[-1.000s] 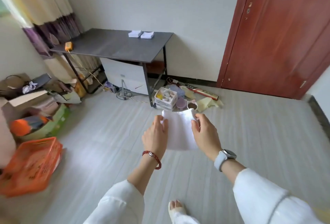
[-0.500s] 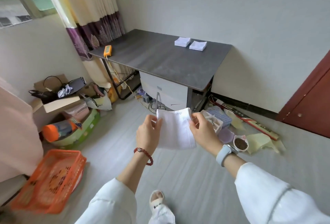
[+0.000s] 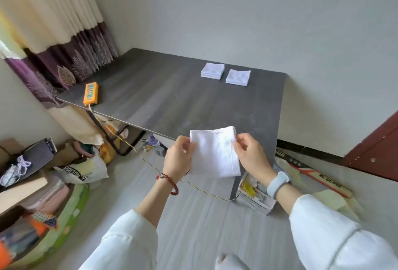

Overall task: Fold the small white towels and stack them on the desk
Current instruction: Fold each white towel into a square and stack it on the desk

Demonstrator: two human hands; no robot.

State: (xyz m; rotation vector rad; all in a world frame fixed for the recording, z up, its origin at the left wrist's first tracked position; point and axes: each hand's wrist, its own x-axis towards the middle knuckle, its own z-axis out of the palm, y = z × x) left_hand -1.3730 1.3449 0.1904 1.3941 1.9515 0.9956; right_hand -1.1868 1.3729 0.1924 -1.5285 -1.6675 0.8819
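An orange power strip [image 3: 90,94] is lying at the left edge of the dark counter [image 3: 172,101], its yellow cord [image 3: 150,167] trailing down to the floor. The left hand [image 3: 178,158] is pinching the left edge of a folded white towel [image 3: 215,153] with curled fingers (a red bead bracelet [image 3: 168,182] is sitting on that wrist). The right hand [image 3: 251,155] is gripping the towel's right edge, holding it up over the counter's near edge. Farther back, a stack of folded towels [image 3: 212,70] is resting just beside a second folded pile [image 3: 238,77].
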